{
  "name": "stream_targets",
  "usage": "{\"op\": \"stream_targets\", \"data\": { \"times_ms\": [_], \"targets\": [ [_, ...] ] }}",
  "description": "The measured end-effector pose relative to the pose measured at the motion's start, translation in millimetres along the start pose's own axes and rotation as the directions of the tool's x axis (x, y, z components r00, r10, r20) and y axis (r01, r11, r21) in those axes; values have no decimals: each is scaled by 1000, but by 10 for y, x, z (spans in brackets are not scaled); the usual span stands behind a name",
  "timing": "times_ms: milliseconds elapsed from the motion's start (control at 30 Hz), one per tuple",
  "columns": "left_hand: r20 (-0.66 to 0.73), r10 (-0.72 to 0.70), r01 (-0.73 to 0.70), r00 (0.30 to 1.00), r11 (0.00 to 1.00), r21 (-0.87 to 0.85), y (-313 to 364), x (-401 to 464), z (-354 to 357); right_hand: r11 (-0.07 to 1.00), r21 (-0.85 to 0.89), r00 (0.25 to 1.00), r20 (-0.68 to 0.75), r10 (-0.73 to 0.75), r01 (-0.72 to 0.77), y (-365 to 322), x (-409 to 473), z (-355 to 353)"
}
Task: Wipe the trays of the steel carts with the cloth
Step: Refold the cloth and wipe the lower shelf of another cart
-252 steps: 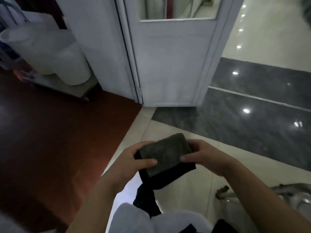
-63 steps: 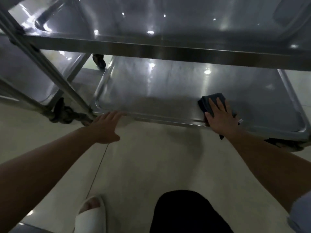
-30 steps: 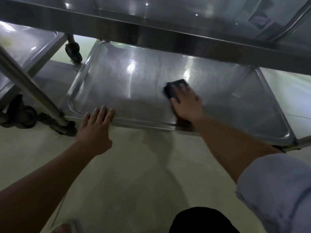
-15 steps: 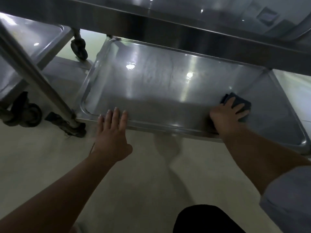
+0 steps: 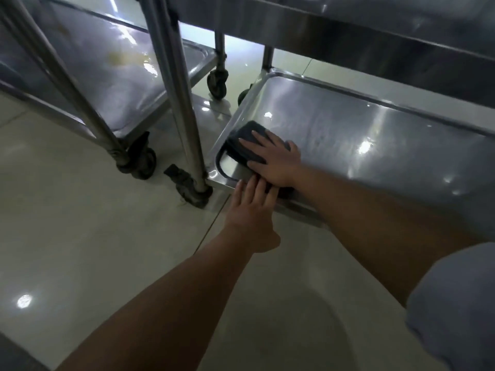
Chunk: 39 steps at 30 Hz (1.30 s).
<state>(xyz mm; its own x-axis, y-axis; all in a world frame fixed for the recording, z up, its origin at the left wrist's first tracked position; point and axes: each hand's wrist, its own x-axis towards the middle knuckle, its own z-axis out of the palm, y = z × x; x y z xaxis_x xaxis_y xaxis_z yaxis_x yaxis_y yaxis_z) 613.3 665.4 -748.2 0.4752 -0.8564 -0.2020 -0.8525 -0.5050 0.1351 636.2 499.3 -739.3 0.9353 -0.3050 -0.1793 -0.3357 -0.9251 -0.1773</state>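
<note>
Directly beneath right grip (image 5: 276, 162): cloth (image 5: 247, 141)

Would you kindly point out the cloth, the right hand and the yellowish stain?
cloth (image 5: 241, 141), head view, bare top left of the fingers.
right hand (image 5: 276, 162), head view, back.
yellowish stain (image 5: 117, 58), head view, middle.

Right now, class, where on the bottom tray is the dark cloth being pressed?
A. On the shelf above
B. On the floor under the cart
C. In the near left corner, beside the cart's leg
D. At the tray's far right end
C: the right hand lies flat on the cloth in the near left corner of the bottom tray, close to the cart leg.
</note>
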Motion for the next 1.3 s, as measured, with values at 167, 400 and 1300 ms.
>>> {"op": "stream_targets", "data": {
  "times_ms": [167, 400, 1300],
  "targets": [
    [-156, -20, -63, 988, 859, -508, -164, -12, -198, 936, 95, 915, -197, 352, -340, 436, -359, 103],
    [-347, -746, 37, 568, 444, -895, -684, -99, -639, 893, 106, 857, -252, 450, -438, 591, -502, 148],
    [-385, -566, -35, 729, 530, -847, -896, -29, -754, 963, 260, 998, -11, 70, -64, 44, 342, -254]
  ]
}}
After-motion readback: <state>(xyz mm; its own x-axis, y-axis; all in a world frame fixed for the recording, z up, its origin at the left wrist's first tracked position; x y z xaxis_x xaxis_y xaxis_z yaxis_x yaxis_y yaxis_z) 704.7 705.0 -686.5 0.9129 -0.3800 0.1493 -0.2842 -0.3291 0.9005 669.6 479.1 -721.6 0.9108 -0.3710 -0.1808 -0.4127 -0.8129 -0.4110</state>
